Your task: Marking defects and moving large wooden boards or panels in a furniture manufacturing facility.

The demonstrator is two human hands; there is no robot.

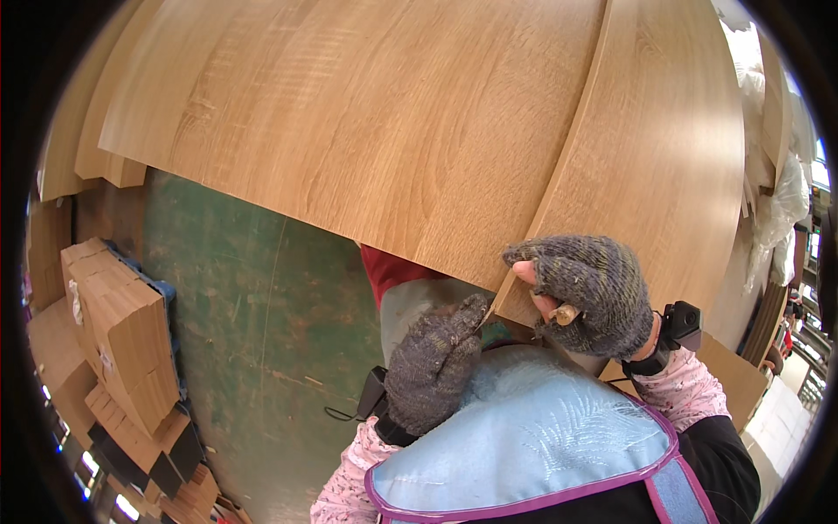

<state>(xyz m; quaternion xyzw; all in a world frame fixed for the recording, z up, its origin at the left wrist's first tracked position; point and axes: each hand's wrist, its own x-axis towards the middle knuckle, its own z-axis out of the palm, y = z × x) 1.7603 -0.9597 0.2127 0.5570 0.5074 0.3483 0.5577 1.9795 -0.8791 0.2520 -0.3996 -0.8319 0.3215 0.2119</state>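
Observation:
A wood-grain board (pixel 642 166) lies on top of a larger panel (pixel 349 113), its raised edge running away from me. At the near corner of this upper board is my left hand (pixel 434 365), in a grey knitted glove. Its fingers are pressed together against the corner; what lies between them is hidden. My right hand (pixel 598 297), gloved the same way with bare fingertips, rests over the board's near end. It is closed round a tool whose rounded wooden handle (pixel 566 314) pokes out below the fingers; the rest is covered by the hand.
On the left, stacked brown boards (pixel 127 341) stand on a blue pallet above the green floor (pixel 253 323). More panels (pixel 113 166) lean at the far left. Clear plastic wrap (pixel 781 210) hangs at the right. A light blue apron (pixel 541 428) covers my lap.

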